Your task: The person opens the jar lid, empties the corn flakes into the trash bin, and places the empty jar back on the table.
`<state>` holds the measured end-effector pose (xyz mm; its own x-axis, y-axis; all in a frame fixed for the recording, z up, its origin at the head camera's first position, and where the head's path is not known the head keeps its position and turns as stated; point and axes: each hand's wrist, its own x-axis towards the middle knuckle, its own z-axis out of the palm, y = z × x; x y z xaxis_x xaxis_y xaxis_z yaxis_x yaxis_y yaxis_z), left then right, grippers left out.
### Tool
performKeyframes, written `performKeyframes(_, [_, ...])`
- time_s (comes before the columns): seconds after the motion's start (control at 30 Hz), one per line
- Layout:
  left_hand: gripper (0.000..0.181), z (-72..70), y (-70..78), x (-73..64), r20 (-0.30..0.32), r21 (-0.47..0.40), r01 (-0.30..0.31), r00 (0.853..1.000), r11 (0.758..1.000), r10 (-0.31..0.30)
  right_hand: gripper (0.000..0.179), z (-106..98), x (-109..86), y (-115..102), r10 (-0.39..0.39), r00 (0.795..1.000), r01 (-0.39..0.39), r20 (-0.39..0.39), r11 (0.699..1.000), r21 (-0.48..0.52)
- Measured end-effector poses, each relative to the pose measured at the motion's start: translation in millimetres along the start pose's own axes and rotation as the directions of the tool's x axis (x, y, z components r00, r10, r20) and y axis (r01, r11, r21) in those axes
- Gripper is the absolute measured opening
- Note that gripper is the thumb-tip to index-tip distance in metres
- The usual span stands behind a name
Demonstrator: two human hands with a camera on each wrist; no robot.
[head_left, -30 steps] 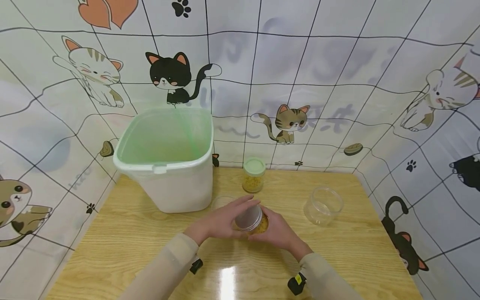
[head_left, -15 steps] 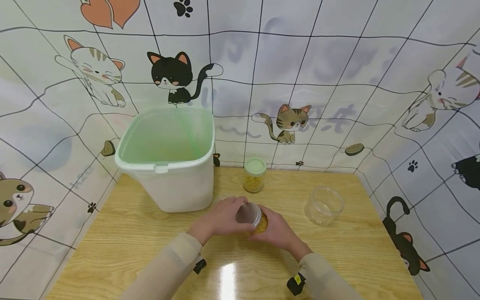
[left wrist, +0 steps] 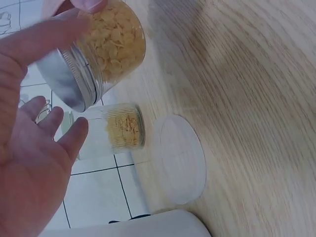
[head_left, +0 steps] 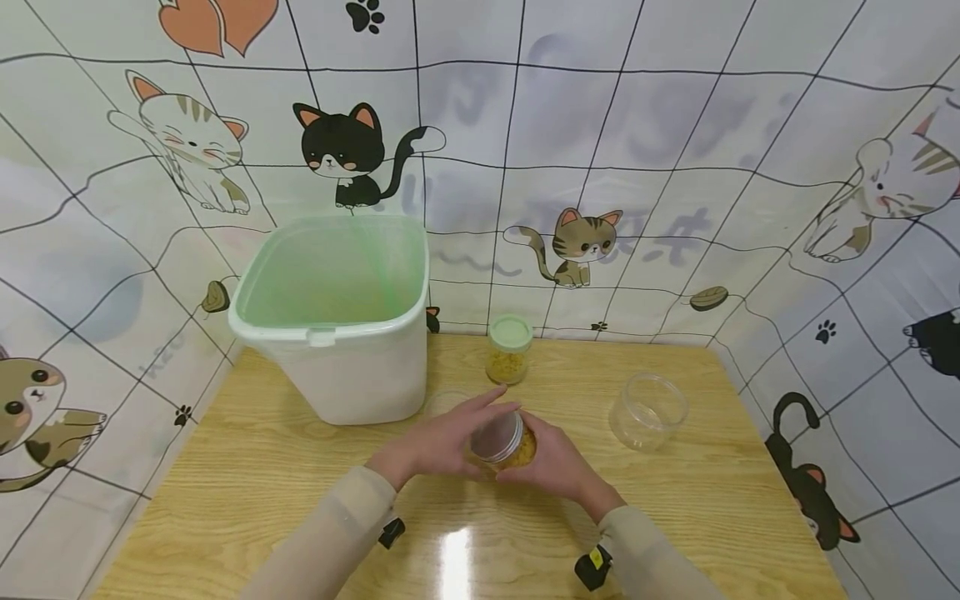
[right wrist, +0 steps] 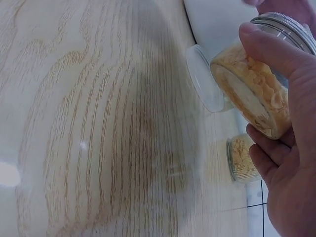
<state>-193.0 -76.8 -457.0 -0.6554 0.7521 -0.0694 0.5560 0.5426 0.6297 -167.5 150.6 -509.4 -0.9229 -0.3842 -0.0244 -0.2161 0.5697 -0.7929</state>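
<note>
My right hand (head_left: 555,462) holds a clear jar (head_left: 524,450) of yellow flakes, tilted with its silver screw lid (head_left: 497,437) toward the left. In the right wrist view the thumb lies along the jar's side and fingers pass beneath it. Around the lid, my left hand (head_left: 442,439) has its fingers spread. The left wrist view shows those fingers (left wrist: 74,138) standing apart from the lid's edge, while the thumb crosses near the rim; whether the thumb touches is unclear. The lid is still on the jar.
Behind the hands stands a ribbed jar (head_left: 507,367) of yellow pieces with a pale green lid. A clear round container (head_left: 647,412) is at the right. A large white bin (head_left: 367,375) occupies the left back, and a translucent disc-shaped lid (left wrist: 180,160) lies beside it.
Half a second ago the left fingers were curled on the silver lid; now they are spread off it, much as one second ago. The right hand and jar have stayed in place.
</note>
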Motion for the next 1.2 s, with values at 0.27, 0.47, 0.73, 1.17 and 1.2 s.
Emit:
performKeyframes(0.27, [0.084,0.1,-0.5,2.1,-0.017,0.059,0.0,1.0,0.998,0.001,0.091,1.4,-0.7,-0.9,-0.004,1.0,0.005,0.005,1.0,-0.012])
performKeyframes(0.47, [0.08,3.4,1.5,2.3,-0.095,0.06,0.148,0.985,0.987,-0.142,0.091,2.2,-0.3,-1.9,-0.008,1.0,0.008,0.002,1.0,0.005])
performKeyframes(0.73, [0.092,9.1,0.0,3.6,-0.063,0.029,0.118,0.991,0.993,-0.116,0.092,0.8,-1.1,-0.7,-0.026,1.0,0.026,0.008,1.0,0.006])
performKeyframes(1.17, [0.09,6.5,-0.6,2.0,-0.026,0.112,-0.012,1.0,0.994,0.015,0.097,1.1,-2.0,1.5,-0.004,1.0,0.004,0.019,1.0,-0.01])
performKeyframes(1.2, [0.089,6.8,-1.0,1.9,-0.036,0.105,0.005,0.999,0.994,-0.001,0.098,1.2,-1.9,1.7,-0.004,1.0,0.004,0.019,1.0,-0.013])
